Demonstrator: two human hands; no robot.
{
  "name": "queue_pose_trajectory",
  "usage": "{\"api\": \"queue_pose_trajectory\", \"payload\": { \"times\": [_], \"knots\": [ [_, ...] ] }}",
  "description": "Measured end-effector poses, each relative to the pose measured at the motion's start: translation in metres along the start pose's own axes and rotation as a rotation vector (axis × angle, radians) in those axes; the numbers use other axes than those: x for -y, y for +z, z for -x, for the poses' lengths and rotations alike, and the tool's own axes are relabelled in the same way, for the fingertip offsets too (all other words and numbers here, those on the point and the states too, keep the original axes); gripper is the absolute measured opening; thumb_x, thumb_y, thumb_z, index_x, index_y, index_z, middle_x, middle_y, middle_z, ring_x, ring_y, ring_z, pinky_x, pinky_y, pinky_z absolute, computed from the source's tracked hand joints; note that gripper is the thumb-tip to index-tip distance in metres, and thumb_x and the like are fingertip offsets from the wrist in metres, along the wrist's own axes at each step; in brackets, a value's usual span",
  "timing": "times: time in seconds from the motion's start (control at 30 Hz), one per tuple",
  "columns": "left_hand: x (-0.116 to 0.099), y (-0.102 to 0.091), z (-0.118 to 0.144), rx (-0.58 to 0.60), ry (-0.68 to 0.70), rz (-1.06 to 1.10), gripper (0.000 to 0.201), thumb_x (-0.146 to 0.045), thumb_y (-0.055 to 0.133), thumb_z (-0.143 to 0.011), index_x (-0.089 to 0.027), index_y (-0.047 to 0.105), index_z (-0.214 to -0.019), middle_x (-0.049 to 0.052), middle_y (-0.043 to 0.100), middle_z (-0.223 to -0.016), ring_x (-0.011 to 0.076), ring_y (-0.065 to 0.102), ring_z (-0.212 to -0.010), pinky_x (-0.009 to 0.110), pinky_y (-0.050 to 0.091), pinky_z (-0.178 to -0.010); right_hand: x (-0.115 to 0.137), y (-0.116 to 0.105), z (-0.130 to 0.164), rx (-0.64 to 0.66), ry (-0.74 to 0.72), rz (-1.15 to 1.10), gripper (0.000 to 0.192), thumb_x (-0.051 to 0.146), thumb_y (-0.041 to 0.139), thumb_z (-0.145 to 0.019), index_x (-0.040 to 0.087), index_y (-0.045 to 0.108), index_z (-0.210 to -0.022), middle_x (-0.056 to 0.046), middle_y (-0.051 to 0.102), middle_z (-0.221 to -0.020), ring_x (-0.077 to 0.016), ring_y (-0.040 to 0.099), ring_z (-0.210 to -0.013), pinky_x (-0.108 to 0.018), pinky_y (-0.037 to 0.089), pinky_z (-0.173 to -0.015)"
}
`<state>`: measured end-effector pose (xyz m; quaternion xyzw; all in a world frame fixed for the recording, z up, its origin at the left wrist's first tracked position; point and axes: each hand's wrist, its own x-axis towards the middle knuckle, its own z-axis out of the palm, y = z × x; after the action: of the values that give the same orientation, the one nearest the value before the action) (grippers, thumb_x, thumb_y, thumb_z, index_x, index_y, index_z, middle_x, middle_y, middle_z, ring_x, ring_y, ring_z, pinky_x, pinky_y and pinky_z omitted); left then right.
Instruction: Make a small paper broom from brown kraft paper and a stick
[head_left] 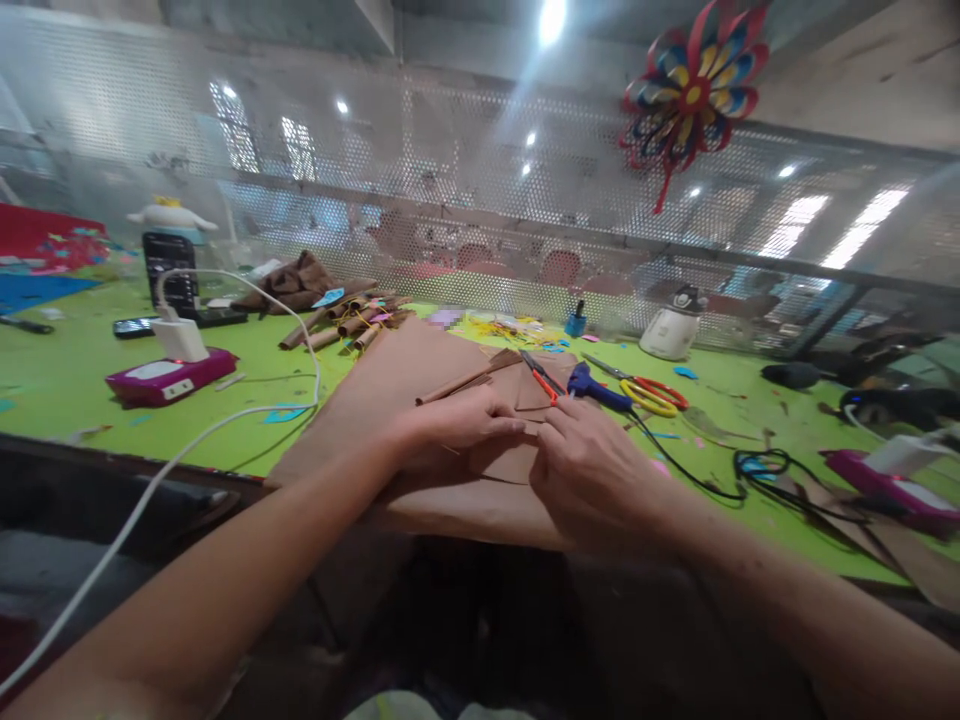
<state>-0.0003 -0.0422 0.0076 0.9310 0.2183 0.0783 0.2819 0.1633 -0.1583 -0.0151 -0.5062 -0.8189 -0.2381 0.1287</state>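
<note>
While both hands press down on a stack of brown paper sheets (420, 390) at the near edge of the counter (90, 370), neither is closed around anything. The left hand (457, 420) lies flat, fingers stretched out together toward 3 o'clock, palm on the top sheet. The right hand (592, 470) sits just beside it at 4 o'clock, fingers bent loosely and fingertips touching the paper near the left fingertips; the 2 hands nearly meet over a small folded brown piece (510, 455).

A thin rolled paper stick (469, 382) lies on the sheets just beyond the left hand; its long axis runs from 8 o'clock to 2 o'clock, the far end pointing up right. The sheets themselves stretch away from the person, their long side running toward 11 o'clock, and the near edge overhangs the counter rim.

At 1 o'clock of the hands lie red-handled scissors (541, 375), a blue glue gun (596, 388) with a black cord, and yellow-and-red scissors (651, 393). A bundle of rolled paper tubes (349, 322) rests at 11 o'clock. Far left stands a pink box (161, 377) with a white charger (180, 338) and white cable (225, 420).

The counter is bright green and littered with paper scraps. Behind it rises a perforated metal screen (450, 170), on which a paper pinwheel flower (694, 90) hangs at upper right, under ceiling lights
</note>
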Motion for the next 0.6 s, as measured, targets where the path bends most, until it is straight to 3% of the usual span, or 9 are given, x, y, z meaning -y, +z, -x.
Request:
{"api": "queue_pose_trajectory", "payload": {
  "times": [0.1, 0.23, 0.3, 0.4, 0.6],
  "knots": [
    [0.002, -0.003, 0.004, -0.011, 0.016, 0.061, 0.046, -0.05, 0.043, -0.085, -0.013, 0.054, -0.06, -0.003, 0.041, -0.049, 0.0082, 0.036, -0.048, 0.022, 0.026, -0.048, -0.005, 0.003, 0.0, -0.045, 0.05, -0.079, 0.011, 0.013, 0.048, -0.077, 0.016, 0.057, -0.071, -0.01, 0.056, -0.074, -0.0222, 0.048, -0.078, -0.036, 0.039, -0.072],
    [-0.002, -0.004, 0.006, -0.066, 0.058, 0.043, 0.042, -0.047, 0.043, -0.086, -0.013, 0.056, -0.064, -0.003, 0.042, -0.054, 0.0083, 0.035, -0.052, 0.021, 0.026, -0.05, -0.019, 0.0, -0.006, -0.091, 0.251, -0.442, 0.012, 0.023, 0.052, -0.082, 0.017, 0.062, -0.084, -0.008, 0.063, -0.085, -0.0182, 0.054, -0.078, -0.031, 0.043, -0.07],
    [-0.003, -0.002, 0.006, -0.078, 0.086, 0.046, 0.04, -0.045, 0.042, -0.087, -0.013, 0.058, -0.069, -0.003, 0.043, -0.058, 0.0086, 0.036, -0.054, 0.021, 0.027, -0.051, -0.026, -0.001, -0.01, -0.036, 0.327, -0.643, 0.017, 0.03, 0.055, -0.083, 0.018, 0.064, -0.089, -0.006, 0.065, -0.086, -0.0161, 0.056, -0.073, -0.028, 0.044, -0.065],
    [-0.001, 0.002, 0.004, -0.104, 0.134, 0.069, 0.037, -0.042, 0.041, -0.088, -0.013, 0.061, -0.076, -0.002, 0.046, -0.063, 0.009, 0.038, -0.057, 0.021, 0.028, -0.052, -0.032, 0.002, -0.016, 0.094, 0.374, -0.827, 0.026, 0.038, 0.053, -0.083, 0.017, 0.067, -0.079, -0.004, 0.065, -0.071, -0.0141, 0.055, -0.063, -0.025, 0.042, -0.057],
    [0.0, 0.0, 0.004, -0.085, 0.131, 0.061, 0.035, -0.039, 0.043, -0.086, -0.012, 0.062, -0.076, -0.001, 0.05, -0.064, 0.0097, 0.041, -0.06, 0.02, 0.029, -0.053, -0.035, 0.013, -0.015, 0.158, 0.362, -0.914, 0.034, 0.04, 0.052, -0.084, 0.015, 0.059, -0.062, 0.002, 0.049, -0.053, -0.0096, 0.042, -0.05, -0.022, 0.032, -0.047]
  ]
}}
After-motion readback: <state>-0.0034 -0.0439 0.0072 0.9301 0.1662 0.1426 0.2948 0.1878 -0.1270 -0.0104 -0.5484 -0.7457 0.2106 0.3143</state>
